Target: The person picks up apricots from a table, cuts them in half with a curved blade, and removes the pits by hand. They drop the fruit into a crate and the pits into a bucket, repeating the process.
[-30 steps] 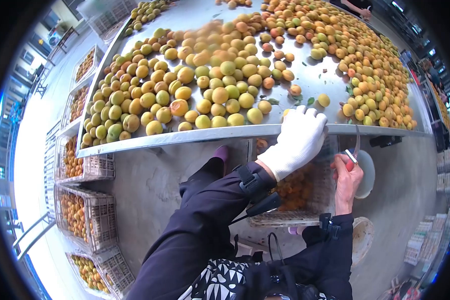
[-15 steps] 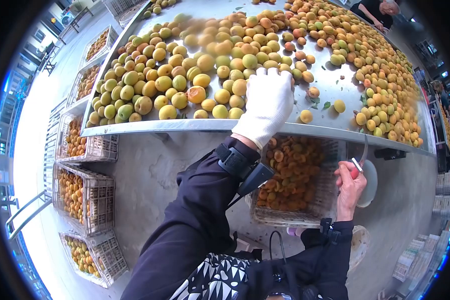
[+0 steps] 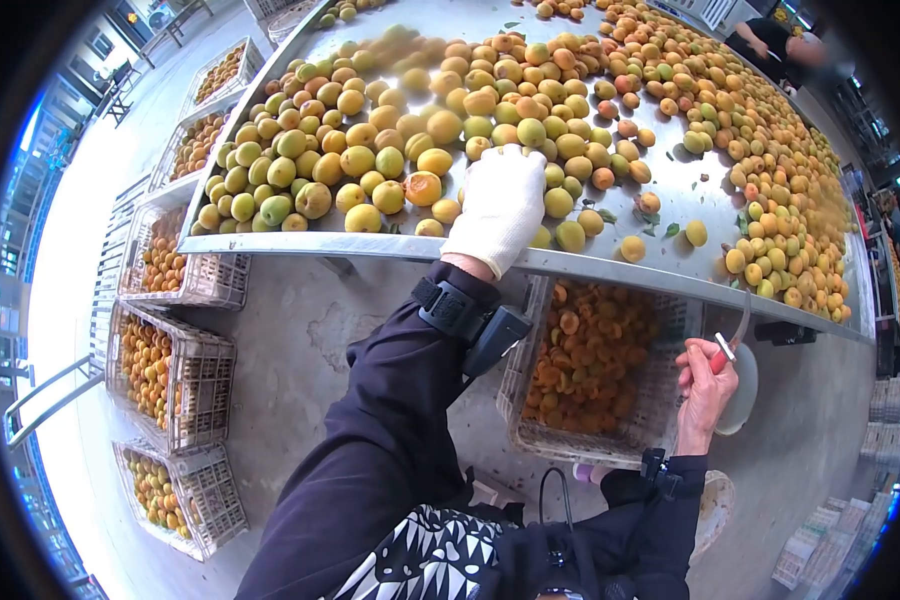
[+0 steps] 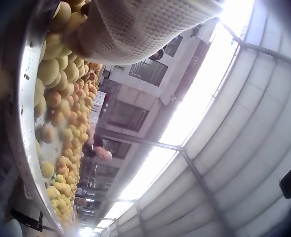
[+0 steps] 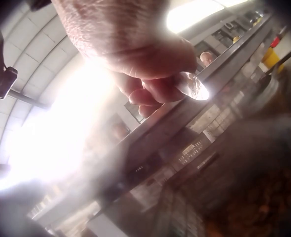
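Observation:
My white-gloved left hand (image 3: 497, 205) reaches over the near rim of the metal table (image 3: 610, 268), among yellow-orange fruits (image 3: 364, 218). Its fingertips are hidden, so whether they hold a fruit cannot be told. A fruit with a brown, broken patch (image 3: 423, 188) lies left of the glove. The left wrist view shows the glove (image 4: 140, 29) above the fruits. My bare right hand (image 3: 706, 395) grips the red handle (image 3: 720, 360) of a knife, its curved blade (image 3: 743, 318) pointing up near the table edge. In the right wrist view, curled fingers surround a shiny metal part (image 5: 195, 88).
Under the table stands a crate (image 3: 590, 445) of orange fruit pieces. A pale basin (image 3: 738, 395) is beyond the right hand. Fruit-filled crates (image 3: 202, 385) line the left floor. Another person (image 3: 765, 45) leans at the table's far right.
My left hand has moved left and farther over the fruits from the near edge. The right hand keeps its grip on the knife. The head view has shifted slightly.

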The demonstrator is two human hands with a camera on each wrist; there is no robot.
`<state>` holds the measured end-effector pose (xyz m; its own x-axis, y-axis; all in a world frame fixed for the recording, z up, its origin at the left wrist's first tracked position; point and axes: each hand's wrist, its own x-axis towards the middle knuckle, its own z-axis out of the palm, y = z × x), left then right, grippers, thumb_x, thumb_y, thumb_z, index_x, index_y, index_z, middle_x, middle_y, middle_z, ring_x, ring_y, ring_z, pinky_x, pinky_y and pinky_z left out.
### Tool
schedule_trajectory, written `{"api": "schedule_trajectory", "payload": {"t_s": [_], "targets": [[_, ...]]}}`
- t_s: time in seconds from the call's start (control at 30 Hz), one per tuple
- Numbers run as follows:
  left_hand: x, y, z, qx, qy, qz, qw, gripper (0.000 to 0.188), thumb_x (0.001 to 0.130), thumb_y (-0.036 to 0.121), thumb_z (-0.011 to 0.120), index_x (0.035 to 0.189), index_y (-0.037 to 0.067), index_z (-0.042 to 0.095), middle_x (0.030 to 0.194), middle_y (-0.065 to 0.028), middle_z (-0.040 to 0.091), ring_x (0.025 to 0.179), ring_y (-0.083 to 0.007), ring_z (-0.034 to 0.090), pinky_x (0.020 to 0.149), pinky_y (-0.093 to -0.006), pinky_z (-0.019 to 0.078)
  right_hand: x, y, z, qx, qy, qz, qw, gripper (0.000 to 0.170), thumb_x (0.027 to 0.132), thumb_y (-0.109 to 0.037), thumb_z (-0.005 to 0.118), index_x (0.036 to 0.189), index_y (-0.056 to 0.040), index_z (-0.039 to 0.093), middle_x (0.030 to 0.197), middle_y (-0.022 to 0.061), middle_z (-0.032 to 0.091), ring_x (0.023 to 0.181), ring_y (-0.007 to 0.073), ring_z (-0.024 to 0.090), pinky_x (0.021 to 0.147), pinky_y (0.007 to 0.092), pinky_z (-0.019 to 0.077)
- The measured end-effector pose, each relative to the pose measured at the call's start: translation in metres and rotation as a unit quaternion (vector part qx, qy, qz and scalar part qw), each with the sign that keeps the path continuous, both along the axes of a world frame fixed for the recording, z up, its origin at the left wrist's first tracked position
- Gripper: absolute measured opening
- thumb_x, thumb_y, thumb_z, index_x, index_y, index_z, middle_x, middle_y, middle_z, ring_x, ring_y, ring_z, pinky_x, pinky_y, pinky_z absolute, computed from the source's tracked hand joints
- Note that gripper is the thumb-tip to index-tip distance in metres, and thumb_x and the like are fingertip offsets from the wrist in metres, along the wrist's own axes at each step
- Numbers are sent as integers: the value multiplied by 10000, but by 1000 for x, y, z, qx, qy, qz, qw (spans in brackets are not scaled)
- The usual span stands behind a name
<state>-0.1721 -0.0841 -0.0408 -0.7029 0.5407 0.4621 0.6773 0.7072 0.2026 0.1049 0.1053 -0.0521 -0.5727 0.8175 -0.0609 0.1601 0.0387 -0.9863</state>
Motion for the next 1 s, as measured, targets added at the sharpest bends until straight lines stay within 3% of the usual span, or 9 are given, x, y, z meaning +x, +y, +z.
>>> {"api": "schedule_trajectory", "payload": {"t_s": [0.47,0.63,0.67,0.77,0.8,0.87,0.9,0.93,1.0], "targets": [[-23,-14,1,4,-5,63,998,262,792,56,576,1049,72,629,925,-162,625,904,-344,612,738,-446,509,2,1,-1,-6,8,7,1000,62,889,-67,657,920,-20,684,714,26,618,482,23,451,419,168,283],[-34,-18,11,126,-3,96,987,260,775,71,615,1034,51,632,952,-189,643,920,-382,627,783,-456,511,5,2,-1,-6,15,1,1000,66,889,-74,660,920,-21,686,709,25,617,487,25,456,422,170,286],[-38,-17,16,146,-32,105,983,305,774,66,655,1074,16,629,988,-175,665,924,-314,656,810,-396,521,5,2,0,-7,16,-1,1000,66,889,-74,660,920,-21,686,709,25,617,487,25,456,422,170,286],[-47,-20,22,492,-254,-76,829,369,865,102,692,1180,-60,588,1040,-92,657,888,-162,634,785,-280,530,7,2,1,7,9,-2,1000,76,892,-77,653,928,-13,671,703,34,624,487,31,470,411,167,293],[-36,-22,34,572,-368,-118,723,325,909,92,651,1188,-57,577,1076,-97,645,894,-180,645,795,-278,545,8,3,-1,1,9,-1,1000,77,891,-81,654,925,-14,674,702,33,624,488,33,473,411,168,293],[-31,-17,43,616,-427,-191,634,291,938,83,614,1192,-53,569,1102,-112,638,941,-179,650,829,-272,548,8,3,1,-2,14,-9,1000,78,889,-84,656,922,-16,676,701,33,624,488,34,475,411,168,294],[-30,-19,37,631,-398,-294,597,284,953,51,586,1220,-38,548,1102,-116,639,998,-179,650,848,-276,549,8,1,3,-12,13,-9,1000,74,884,-83,660,917,-22,684,703,27,621,497,31,470,429,170,298],[-32,-18,32,554,-293,-300,719,238,969,0,534,1203,-45,538,1131,-123,616,1025,-182,640,894,-281,552,8,1,5,-23,14,-8,1000,70,878,-83,665,913,-28,691,706,21,618,506,28,465,448,173,303],[-34,-15,31,636,-444,-337,534,252,975,-2,521,1224,-39,510,1144,-132,613,1047,-212,642,898,-296,552,9,2,6,-21,21,-7,1000,73,879,-85,666,913,-25,691,710,20,621,517,29,471,460,172,317]]}}
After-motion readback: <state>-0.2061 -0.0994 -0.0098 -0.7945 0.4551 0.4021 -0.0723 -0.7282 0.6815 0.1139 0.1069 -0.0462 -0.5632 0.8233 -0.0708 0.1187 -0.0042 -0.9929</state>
